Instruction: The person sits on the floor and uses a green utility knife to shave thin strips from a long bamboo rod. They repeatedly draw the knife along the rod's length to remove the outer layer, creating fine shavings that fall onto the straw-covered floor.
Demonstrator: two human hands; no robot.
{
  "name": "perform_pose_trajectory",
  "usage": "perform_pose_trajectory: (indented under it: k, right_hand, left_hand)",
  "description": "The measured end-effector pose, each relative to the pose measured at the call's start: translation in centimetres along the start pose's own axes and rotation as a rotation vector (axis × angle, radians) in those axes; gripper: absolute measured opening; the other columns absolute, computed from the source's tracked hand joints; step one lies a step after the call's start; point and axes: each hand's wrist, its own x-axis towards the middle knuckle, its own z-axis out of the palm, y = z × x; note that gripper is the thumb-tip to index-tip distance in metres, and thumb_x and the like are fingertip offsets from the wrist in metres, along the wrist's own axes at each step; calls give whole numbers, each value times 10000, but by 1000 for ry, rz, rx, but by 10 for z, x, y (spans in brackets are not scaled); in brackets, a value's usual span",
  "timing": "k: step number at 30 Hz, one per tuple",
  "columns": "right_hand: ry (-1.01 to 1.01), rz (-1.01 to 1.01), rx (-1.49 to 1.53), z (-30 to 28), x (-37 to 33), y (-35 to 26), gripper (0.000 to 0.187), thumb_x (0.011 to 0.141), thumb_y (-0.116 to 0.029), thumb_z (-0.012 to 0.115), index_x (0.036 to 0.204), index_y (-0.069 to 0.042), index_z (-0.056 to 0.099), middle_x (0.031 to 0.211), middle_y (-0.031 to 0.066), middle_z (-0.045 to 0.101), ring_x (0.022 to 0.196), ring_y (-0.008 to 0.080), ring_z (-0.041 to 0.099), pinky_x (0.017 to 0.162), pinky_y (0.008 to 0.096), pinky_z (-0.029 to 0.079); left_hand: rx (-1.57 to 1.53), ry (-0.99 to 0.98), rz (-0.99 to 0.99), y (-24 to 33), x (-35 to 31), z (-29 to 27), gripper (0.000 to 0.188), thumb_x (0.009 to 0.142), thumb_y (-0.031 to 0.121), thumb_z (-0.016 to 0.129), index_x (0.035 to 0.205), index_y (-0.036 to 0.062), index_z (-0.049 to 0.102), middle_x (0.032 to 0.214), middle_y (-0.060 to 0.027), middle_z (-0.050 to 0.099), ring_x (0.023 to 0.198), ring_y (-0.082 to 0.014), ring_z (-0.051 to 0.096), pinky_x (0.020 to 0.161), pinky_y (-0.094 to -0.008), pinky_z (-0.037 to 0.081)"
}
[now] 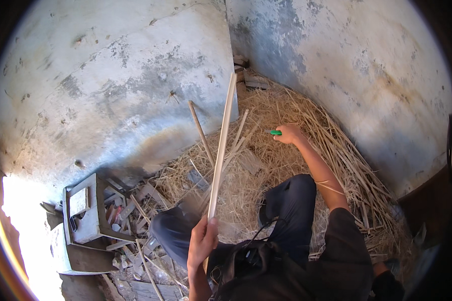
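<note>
In my left hand [203, 240] is a long pale strip of split wood or bamboo [223, 140], gripped near its lower end and slanting up and away from me. My right arm reaches forward over the straw-like shavings [281, 108]. Closed in my right hand [288, 134] is a small green-handled tool [275, 132]; its tip is too small to make out. The tool and the strip are apart. Beyond the strip, a brown stick [201, 131] stands at a slant near the wall, and more thin strips [239, 131] lean just right of it.
My bent knees [291, 198] frame the shavings. Long thin strips [336, 133] lie heaped along the right wall [386, 90]. At left, a worn wooden box-like stool [88, 210] stands beside scattered wood scraps [130, 261]. Stained walls meet in the far corner.
</note>
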Motion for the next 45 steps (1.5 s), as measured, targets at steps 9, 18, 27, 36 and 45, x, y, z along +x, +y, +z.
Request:
perform_pose_trajectory:
  k: [9,18,27,36,45]
  right_hand:
    - [-206,14,-163,3,46,-39,355,1027,-381,669,988,-45,779,834,113,670,724,271,627,679,493,518]
    - [-181,-126,-258,-25,66,-146,333,1009,-356,678,1000,-35,768,799,86,645,681,267,597,667,503,509]
    - [-276,-195,-258,-4,75,-189,360,980,-376,708,1128,-58,786,1037,146,747,937,322,724,788,518,590]
    - [-132,-134,-331,9,96,-123,426,954,-418,737,1124,-31,782,1044,149,745,900,288,717,769,477,576]
    - [39,8,348,-16,53,-73,473,1026,-496,676,1127,-38,736,690,12,538,560,168,494,544,382,413]
  left_hand:
    - [629,-236,522,32,19,59,222,1107,260,605,1135,43,644,766,-197,657,691,-408,680,621,-499,481]
    - [739,-315,530,58,36,99,238,1095,226,588,1262,63,635,907,-227,721,852,-452,713,728,-543,552]
    - [775,-174,486,34,57,87,258,1081,292,591,1263,123,665,855,-244,725,851,-478,712,743,-580,549]
    - [999,330,387,13,65,21,188,1083,270,587,1136,103,655,743,-224,701,684,-457,697,617,-597,537]
    - [397,202,294,40,39,-13,306,1146,182,470,1301,0,660,646,-76,513,542,-194,572,551,-388,432]
